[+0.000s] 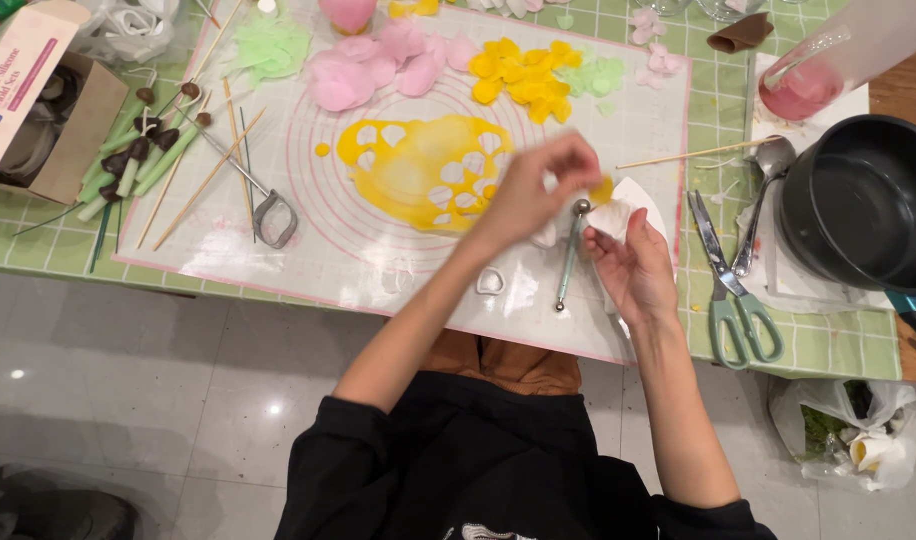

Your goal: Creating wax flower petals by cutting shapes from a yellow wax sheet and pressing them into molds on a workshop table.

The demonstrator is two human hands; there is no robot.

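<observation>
Cardboard box [40,95]: open, at the bench's far left corner; contents dark and unclear.
Black pot [863,200]: at the right edge of the bench; interior looks dark, contents cannot be told.
Clear jug [828,62]: tilted, above the pot; pink liquid pooled in its lower end.
Plastic bag [853,430]: on the floor under the bench at right; holds mixed scraps.
Mat [278,255]: translucent with pink ring markings, covers the bench centre; carries a rolled yellow sheet [418,175] with petal-shaped cut-outs, a heap of pink petals [373,65], a heap of yellow petals [523,75].
Yellow petal [602,189]: pinched in the left hand's fingertips, directly above the right hand's palm, just beside the ball tool's head.
Left hand [538,190]: reaches across the body to the right; fingers closed together on the yellow petal; wrist bent, blurred.
Right hand [633,265]: palm up, fingers loosely curled, cupping a white pad [613,215] over the mat's right edge.
Ball tool [570,255]: lies on the mat between both hands, held by neither.
Scissors [733,290]: green-handled, on the bench just right of the right hand.
Forearms: bare, sleeves pushed up.
</observation>
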